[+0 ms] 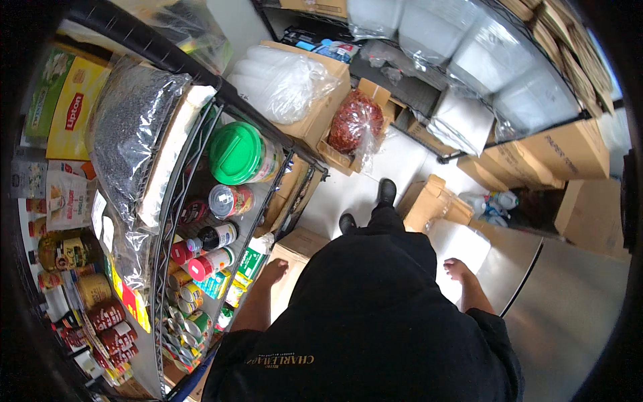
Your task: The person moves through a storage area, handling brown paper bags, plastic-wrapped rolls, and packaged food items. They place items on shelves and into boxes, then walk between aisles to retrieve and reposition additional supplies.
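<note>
My left hand [276, 270] hangs at the image's left side of my body, beside a cardboard box [305, 242] on the floor and near the wire shelf. Its fingers look loosely curled, and whether it holds anything does not show. On the other side my right hand [454, 269] hangs in front of a white plastic-wrapped bundle [459, 241], fingers partly bent, with no object visible in it. The wire shelf holds a green-lidded tub [237, 153], a clear-lidded jar [224, 201], a dark bottle [217, 235] and several cans [191, 291].
An open box with a bag of dried red chillies [354, 120] stands ahead by a carton [321, 108] bearing bagged plastic cups. An opened cardboard box [427, 201] sits near my feet. Brown cartons [547, 156] line the right, above a steel surface [567, 301].
</note>
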{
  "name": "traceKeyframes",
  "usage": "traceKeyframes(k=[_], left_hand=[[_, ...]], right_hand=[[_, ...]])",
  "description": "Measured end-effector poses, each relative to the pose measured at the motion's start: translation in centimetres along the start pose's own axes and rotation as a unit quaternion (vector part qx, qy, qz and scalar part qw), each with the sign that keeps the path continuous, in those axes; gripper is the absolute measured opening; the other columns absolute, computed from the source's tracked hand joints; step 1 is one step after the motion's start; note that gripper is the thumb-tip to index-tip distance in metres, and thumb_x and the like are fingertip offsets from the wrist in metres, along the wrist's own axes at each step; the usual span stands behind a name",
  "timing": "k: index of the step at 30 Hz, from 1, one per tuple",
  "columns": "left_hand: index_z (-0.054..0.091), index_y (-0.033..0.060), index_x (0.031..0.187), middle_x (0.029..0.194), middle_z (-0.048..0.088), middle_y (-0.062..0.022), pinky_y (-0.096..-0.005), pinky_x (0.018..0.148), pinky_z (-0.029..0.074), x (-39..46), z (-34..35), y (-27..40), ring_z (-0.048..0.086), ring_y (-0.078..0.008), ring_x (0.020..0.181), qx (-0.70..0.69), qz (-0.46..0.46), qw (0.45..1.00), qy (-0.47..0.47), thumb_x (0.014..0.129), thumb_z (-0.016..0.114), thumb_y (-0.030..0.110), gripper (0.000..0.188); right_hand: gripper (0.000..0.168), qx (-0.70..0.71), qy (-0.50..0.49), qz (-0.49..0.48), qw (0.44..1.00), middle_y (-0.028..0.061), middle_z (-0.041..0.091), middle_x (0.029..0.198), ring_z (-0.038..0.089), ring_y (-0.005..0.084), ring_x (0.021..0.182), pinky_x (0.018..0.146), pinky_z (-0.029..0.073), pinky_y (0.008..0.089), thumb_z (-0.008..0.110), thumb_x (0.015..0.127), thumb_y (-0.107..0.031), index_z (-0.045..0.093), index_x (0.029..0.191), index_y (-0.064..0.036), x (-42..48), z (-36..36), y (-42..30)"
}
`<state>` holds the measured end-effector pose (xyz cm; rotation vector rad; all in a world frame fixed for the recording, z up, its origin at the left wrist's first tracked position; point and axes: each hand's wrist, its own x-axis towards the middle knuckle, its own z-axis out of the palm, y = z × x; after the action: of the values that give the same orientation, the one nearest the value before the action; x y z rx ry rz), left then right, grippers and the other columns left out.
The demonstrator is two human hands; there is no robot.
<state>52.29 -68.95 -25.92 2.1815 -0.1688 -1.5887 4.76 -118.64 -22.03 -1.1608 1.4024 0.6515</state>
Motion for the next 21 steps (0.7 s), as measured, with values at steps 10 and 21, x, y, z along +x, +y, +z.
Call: traceKeyframes(k=[10, 21], left_hand=[[0.052, 0.0001, 0.102, 0.086, 0.059, -0.0075, -0.0274, 0.068, 0.045, 7.0, -0.4, 8.4, 0.055, -0.0141, 0.076, -0.128, 0.136, 0.981, -0.048, 0.086, 0.053, 0.018, 0.024], [0.052, 0.0017, 0.107, 0.094, 0.059, -0.0110, -0.0300, 0.073, 0.047, 7.1, 3.2, 9.9, 0.057, -0.0177, 0.080, 0.083, 0.120, 0.986, -0.079, 0.087, 0.052, 0.017, 0.025]], right_hand=[[0.045, 0.127, 0.005, -0.068, 0.990, 0.0121, 0.062, 0.098, 0.057, 0.0182, 0.078, 0.067, 0.043, 0.0238, 0.047, 0.073, 0.008, 0.048, 0.117, 0.002, -3.5, 5.2, 2.3], [0.035, 0.213, 0.047, -0.006, 0.976, 0.0115, 0.052, 0.116, 0.049, 0.0253, 0.105, 0.089, 0.038, 0.0423, 0.040, 0.089, -0.028, 0.047, 0.120, -0.012, -7.6, 3.5, -1.5]])
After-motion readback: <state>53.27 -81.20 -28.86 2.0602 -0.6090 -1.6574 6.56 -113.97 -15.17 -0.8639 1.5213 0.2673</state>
